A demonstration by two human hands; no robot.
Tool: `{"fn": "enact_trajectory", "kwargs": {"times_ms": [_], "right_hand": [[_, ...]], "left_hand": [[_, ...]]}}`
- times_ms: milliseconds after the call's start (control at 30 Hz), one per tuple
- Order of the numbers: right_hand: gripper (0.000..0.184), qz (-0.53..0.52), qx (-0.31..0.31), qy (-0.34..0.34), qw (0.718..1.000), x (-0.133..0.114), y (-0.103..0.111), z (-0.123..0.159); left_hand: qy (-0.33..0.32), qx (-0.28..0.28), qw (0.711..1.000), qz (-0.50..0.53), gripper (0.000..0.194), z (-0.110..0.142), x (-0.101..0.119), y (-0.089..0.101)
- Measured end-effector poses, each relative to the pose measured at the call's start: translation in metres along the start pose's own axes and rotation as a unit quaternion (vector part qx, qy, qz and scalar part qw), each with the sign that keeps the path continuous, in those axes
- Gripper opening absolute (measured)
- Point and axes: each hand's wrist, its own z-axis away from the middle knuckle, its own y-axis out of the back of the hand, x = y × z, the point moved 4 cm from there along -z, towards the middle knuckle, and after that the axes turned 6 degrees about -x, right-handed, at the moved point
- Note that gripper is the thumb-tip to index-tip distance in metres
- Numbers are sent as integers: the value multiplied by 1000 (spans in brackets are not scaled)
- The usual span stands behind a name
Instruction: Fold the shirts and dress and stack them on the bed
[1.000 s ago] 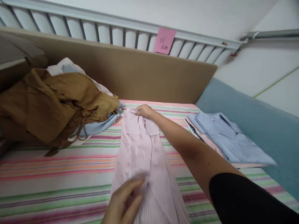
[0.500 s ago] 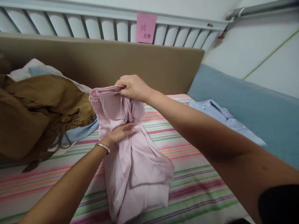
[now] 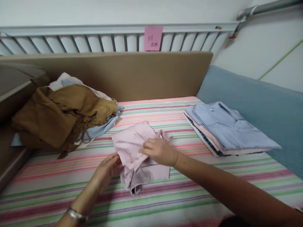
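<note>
A pink, finely striped shirt [image 3: 132, 138] lies partly folded on the striped sheet, its layers bunched toward the near side. My right hand [image 3: 159, 152] is closed on the fabric at its right part. At the shirt's left edge is my left hand [image 3: 107, 168], fingers stretched out and fingertips touching the cloth; whether they reach under it I cannot tell. A bracelet [image 3: 76, 215] circles my left wrist. A dark opening shows in the crumpled near end of the shirt.
To the right stands a stack of folded clothes with a light blue shirt [image 3: 227, 129] on top. A loose heap with a brown garment [image 3: 68, 116] lies left. A brown board [image 3: 153, 75] and a blue padded side [image 3: 255, 97] border the striped sheet [image 3: 208, 186].
The pink shirt, held up and hanging earlier, now lies low on the sheet in a smaller bundle. Both hands have come down with it, and the view has moved back.
</note>
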Motion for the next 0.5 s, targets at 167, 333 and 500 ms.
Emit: {"fn": "enact_trajectory", "kwargs": {"times_ms": [167,333,500], "right_hand": [[19,0,-22,-23,999,-30,-28,32],[19,-9,-4,-78,997,-26,-16,23],[17,-31,-25,-94,995,-47,-15,27]], "left_hand": [[89,66,987,116,32,31,-30,-37],[16,130,991,19,34,23,-2,-44],[-1,104,994,-14,46,27,2,-34]]}}
